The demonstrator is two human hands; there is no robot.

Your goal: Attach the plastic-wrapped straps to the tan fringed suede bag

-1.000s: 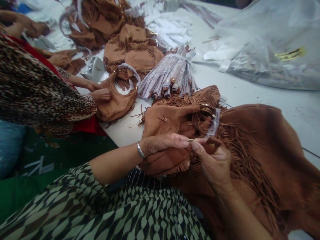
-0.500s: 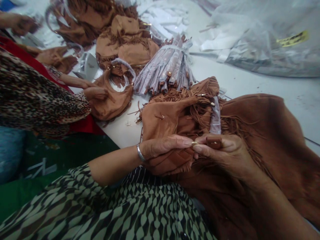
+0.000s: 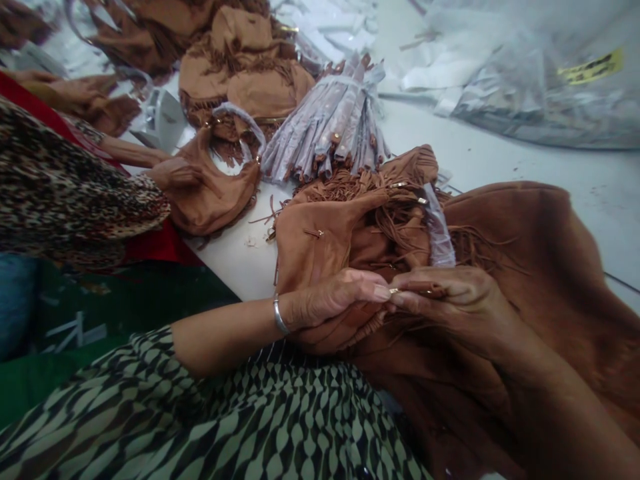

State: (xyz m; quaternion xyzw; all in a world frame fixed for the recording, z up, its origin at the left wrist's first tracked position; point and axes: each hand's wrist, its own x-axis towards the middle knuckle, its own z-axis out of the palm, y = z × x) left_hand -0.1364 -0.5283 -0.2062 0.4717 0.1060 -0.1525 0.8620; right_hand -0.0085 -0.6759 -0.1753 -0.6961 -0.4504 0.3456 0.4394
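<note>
My left hand (image 3: 335, 297), with a silver bangle at the wrist, is closed around part of a brown fringed handbag (image 3: 300, 230). Its thumb presses at a small gold-coloured metal fitting (image 3: 393, 291). Facing it, my right hand (image 3: 463, 300) pinches the other side of that fitting, and a brown strap end (image 3: 427, 288) lies between its fingers. Both sets of fingertips nearly meet over the bag, partly hiding the fitting. Behind my hands, a plastic-wrapped strap (image 3: 439, 227) rises from the bag, whose zip pull (image 3: 320, 233) shows on the upper panel.
A bundle of plastic-wrapped straps (image 3: 333, 123) stands beyond the bag on the white table (image 3: 540, 163). More brown bags (image 3: 273, 93) are piled at the back. On the left a co-worker's hand (image 3: 177, 172) rests on another bag (image 3: 220, 200). Large brown material (image 3: 525, 247) lies at right.
My fingertips stay together at the fitting, while the strap end in my right hand has turned edge-on. The whole view has shifted slightly. The co-worker's hand remains on its bag.
</note>
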